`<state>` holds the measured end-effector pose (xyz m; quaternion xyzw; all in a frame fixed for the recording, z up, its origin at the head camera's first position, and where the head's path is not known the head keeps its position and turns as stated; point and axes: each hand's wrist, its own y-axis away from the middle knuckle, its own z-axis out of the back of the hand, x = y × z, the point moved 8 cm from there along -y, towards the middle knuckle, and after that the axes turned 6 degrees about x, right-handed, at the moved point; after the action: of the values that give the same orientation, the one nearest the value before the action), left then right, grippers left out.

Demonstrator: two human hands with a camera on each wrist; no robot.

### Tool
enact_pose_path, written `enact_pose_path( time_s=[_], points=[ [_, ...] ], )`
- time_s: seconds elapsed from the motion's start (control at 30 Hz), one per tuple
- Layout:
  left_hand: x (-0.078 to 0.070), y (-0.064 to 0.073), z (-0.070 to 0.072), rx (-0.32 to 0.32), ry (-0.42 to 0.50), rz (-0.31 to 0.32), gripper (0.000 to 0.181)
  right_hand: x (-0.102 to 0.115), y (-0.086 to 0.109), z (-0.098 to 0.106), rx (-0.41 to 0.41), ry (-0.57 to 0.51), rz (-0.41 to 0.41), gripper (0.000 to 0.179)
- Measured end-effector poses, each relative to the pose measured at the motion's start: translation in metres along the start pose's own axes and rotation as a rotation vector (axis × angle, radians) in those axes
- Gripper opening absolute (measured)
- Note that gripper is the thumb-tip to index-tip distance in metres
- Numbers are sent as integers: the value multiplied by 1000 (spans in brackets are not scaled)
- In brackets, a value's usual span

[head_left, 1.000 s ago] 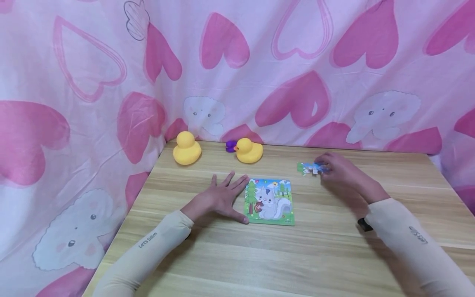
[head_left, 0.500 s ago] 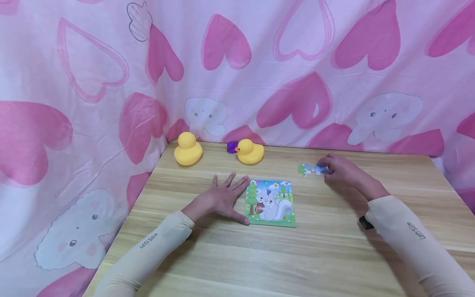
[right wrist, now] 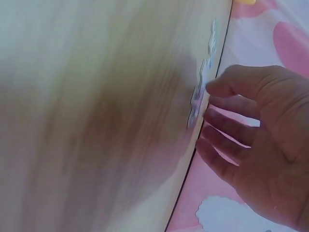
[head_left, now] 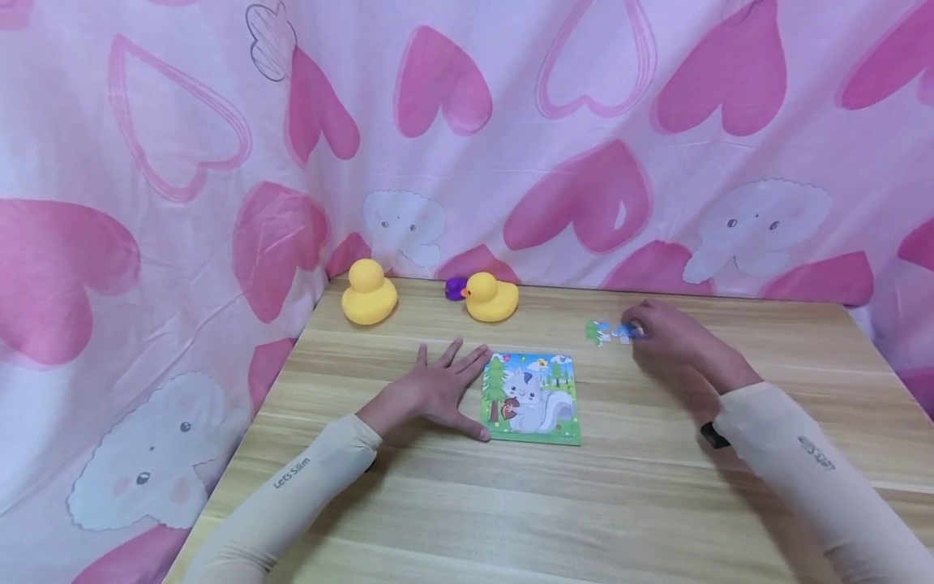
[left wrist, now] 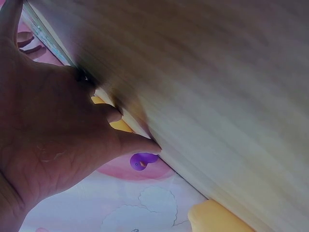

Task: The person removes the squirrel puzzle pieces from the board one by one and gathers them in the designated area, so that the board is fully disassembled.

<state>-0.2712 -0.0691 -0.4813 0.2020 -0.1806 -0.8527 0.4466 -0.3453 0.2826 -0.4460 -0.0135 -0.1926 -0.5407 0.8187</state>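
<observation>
My left hand (head_left: 436, 393) lies spread on the table, fingers straight, with fingertips and thumb at the left edge of a square squirrel picture puzzle (head_left: 531, 397). In the left wrist view only the puzzle's thin edge (left wrist: 47, 37) shows past the hand. To the puzzle's upper right, my right hand (head_left: 667, 337) pinches a bluish puzzle piece (head_left: 637, 329), mostly covered by the fingers. Left of it lie a small blue piece (head_left: 623, 333) and a green-and-blue piece (head_left: 598, 332). The right wrist view shows several pieces (right wrist: 211, 41) in a row, thumb right at them.
Two yellow rubber ducks (head_left: 368, 294) (head_left: 493, 298) stand at the back left of the wooden table (head_left: 467, 511). A small purple toy (head_left: 456, 288) sits by the right duck's beak. A pink heart-patterned curtain (head_left: 576, 105) closes off the back and left side.
The piece at my right fingers has gone from tilted to lying flatter beside the others, and that hand has shifted slightly. My left hand and the squirrel puzzle have stayed put.
</observation>
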Motion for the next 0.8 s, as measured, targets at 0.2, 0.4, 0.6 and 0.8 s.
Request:
enact_pose_path(
  time_s=[0.2,0.4,0.6,0.8],
  points=[
    [0,0,0,4,4,-1,136,27,8,-2,-67,-57,-23,49],
    [0,0,0,3,5,2,135,64,9,-12,-122,-79,69,46],
    [0,-1,0,0,0,1,136,93,10,-29,-83,-121,162,44],
    [1,-1,-1,2,-1,3,136,106,7,-47,-22,-120,205,46]
  ],
)
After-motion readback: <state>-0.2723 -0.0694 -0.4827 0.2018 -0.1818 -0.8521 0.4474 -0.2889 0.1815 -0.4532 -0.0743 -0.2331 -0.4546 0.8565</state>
